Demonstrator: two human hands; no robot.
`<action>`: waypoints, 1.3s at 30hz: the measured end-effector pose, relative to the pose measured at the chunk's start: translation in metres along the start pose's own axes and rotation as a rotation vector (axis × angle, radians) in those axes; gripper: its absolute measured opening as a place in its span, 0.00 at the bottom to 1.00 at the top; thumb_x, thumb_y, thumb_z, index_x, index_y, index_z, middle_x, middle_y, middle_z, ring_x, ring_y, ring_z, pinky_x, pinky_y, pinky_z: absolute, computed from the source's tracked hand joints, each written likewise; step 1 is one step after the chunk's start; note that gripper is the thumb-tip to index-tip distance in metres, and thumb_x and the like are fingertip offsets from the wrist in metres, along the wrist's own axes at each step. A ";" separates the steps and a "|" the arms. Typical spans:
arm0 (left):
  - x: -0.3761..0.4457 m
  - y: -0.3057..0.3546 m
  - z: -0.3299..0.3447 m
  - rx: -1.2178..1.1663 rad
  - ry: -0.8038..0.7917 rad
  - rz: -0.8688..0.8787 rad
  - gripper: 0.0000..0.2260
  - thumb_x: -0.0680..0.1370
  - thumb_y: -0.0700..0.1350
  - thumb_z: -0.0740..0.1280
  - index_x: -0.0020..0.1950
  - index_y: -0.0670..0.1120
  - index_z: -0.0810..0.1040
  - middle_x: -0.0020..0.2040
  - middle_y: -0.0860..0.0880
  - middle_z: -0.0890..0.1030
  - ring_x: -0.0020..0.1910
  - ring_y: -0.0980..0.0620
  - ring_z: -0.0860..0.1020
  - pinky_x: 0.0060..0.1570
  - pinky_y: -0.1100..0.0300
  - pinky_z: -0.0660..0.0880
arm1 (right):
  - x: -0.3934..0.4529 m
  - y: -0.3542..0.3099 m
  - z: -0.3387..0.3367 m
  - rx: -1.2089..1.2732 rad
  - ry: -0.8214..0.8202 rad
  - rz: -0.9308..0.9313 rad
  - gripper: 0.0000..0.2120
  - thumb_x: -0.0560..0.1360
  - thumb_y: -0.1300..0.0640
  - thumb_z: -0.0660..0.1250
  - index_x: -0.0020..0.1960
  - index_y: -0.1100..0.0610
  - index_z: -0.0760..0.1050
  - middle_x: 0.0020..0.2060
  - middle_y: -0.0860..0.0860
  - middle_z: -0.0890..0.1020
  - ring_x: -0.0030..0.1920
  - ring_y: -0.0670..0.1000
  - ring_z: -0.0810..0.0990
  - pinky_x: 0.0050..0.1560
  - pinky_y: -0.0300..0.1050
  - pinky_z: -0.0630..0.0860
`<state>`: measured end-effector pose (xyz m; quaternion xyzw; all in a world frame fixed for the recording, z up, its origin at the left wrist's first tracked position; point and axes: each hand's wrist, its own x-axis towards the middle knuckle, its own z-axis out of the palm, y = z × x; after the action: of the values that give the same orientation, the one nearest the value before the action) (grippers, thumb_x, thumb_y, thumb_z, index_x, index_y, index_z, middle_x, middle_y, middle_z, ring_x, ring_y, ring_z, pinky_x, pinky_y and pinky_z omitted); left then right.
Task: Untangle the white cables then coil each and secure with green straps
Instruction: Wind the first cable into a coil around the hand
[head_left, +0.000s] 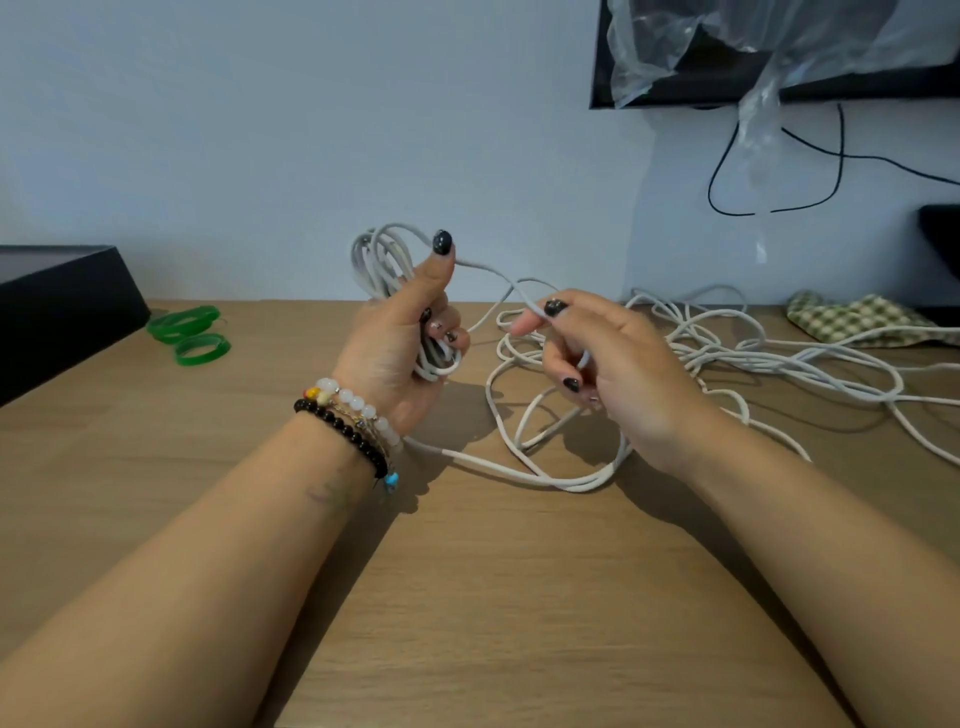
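My left hand (402, 343) grips a coil of white cable (378, 257) held upright above the wooden table (467, 597), thumb raised against the loops. From the coil a strand runs right to my right hand (602, 364), which pinches it between thumb and forefinger. A loose tangle of white cable (717, 353) lies on the table behind and to the right of my right hand, with one long loop (550, 480) trailing under both wrists. Green straps (189, 330) lie at the far left of the table, apart from both hands.
A black box (57, 306) stands at the table's left edge beside the straps. A checked green cloth (857, 317) lies at the back right. On the wall hang a black screen (727, 73) draped in clear plastic and black wires (831, 156).
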<state>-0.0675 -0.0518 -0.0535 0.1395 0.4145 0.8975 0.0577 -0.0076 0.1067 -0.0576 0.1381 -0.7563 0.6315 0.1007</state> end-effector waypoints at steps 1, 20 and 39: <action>-0.001 0.001 0.000 0.023 -0.002 0.013 0.11 0.69 0.48 0.72 0.39 0.50 0.69 0.25 0.55 0.63 0.22 0.60 0.62 0.23 0.67 0.64 | -0.001 -0.001 0.001 -0.056 -0.007 -0.016 0.15 0.83 0.57 0.54 0.48 0.55 0.79 0.26 0.52 0.66 0.28 0.48 0.64 0.29 0.36 0.64; 0.001 -0.004 0.002 0.157 0.021 -0.080 0.17 0.80 0.54 0.62 0.34 0.48 0.70 0.31 0.51 0.77 0.29 0.56 0.72 0.31 0.63 0.69 | -0.008 0.003 0.016 -0.671 -0.241 -0.286 0.18 0.79 0.58 0.61 0.31 0.57 0.67 0.28 0.50 0.71 0.33 0.49 0.69 0.38 0.47 0.67; -0.005 0.010 -0.001 -0.245 -0.311 -0.372 0.10 0.77 0.53 0.65 0.43 0.47 0.72 0.20 0.55 0.67 0.18 0.60 0.67 0.21 0.69 0.65 | -0.007 -0.006 -0.005 -0.205 -0.275 0.295 0.01 0.73 0.61 0.72 0.44 0.57 0.82 0.26 0.48 0.78 0.24 0.45 0.69 0.26 0.35 0.67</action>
<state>-0.0628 -0.0601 -0.0477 0.1893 0.3074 0.8827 0.3009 0.0007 0.1109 -0.0534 0.1000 -0.8352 0.5344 -0.0832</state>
